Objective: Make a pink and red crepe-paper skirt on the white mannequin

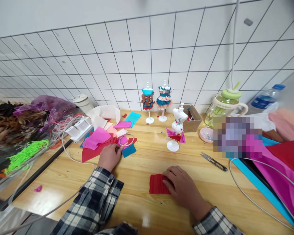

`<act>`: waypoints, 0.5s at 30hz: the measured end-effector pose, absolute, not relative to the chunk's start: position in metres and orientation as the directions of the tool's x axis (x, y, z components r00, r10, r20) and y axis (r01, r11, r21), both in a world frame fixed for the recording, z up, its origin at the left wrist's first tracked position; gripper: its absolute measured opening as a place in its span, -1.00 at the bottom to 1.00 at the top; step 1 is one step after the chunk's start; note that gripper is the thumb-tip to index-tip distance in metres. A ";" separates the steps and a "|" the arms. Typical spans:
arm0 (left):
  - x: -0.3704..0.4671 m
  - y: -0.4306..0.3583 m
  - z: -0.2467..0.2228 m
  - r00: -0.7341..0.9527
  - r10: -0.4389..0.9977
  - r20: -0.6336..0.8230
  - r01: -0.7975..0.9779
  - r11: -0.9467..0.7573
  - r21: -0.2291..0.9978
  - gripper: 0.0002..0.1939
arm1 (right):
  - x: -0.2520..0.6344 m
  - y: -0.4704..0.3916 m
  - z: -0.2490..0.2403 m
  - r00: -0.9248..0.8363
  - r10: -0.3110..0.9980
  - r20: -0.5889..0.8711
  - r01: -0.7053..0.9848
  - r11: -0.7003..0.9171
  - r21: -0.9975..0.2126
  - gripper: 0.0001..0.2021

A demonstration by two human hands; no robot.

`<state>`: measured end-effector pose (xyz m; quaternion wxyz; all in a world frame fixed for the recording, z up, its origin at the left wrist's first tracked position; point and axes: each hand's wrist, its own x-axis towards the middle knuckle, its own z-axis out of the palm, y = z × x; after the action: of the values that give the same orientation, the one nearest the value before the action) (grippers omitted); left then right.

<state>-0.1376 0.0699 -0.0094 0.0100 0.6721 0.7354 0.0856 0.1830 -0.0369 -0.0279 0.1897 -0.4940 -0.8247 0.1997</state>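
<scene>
Rests the right hand (pixel 181 184) on the right end of a red pleated cloth (pixel 156 183), flat on the near part of the wooden table (pixel 137 204); fingers bent over its edge, but cannot tell whether pinched together on it. Reaches with the left hand (pixel 110 156) to the pile of fabric scraps (pixel 95 138), fingertips just beside a pale ring (pixel 126 140); cannot tell whether clamped on a scrap.

Behind the dressed miniature mannequin (pixel 177 125), an open cardboard box (pixel 193 125) with reddish scraps inside, the rest too small to tell. To its right, a shallow pink dish (pixel 201 133) of tiny pale, shiny bits. Farther back, a green-lidded jug (pixel 221 109) of yellowish-green liquid, straw upright in the lid, and near it a clear bottle (pixel 264 100) with a blue cap, liquid level unclear. At the left, a lidded white cup (pixel 82 103), contents hidden, and a purple plastic bag (pixel 51 106) against brown feathery material (pixel 12 125); cannot tell whether inside or beside.
</scene>
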 end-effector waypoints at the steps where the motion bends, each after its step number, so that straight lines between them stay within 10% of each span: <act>1: -0.139 0.071 -0.011 -0.107 0.990 0.095 0.986 0.093 0.141 -0.65 | 0.183 -0.037 -0.026 -0.460 0.881 0.114 0.728 0.447 -0.519 -0.81; 9: -0.140 0.071 -0.011 -0.174 0.982 0.074 0.833 0.107 0.543 -0.67 | 0.180 -0.038 -0.025 -0.482 0.866 0.137 0.758 0.490 -0.431 -0.66; 15: -0.149 0.057 0.002 -0.341 0.940 -0.026 0.174 0.091 0.981 -0.36 | 0.175 -0.041 -0.027 -0.440 0.885 0.151 0.792 0.462 -0.398 -0.69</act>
<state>-0.1485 0.0570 0.0024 0.3726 0.4369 0.6376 0.5137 0.1755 -0.0407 -0.0274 0.1709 -0.5006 -0.8377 0.1356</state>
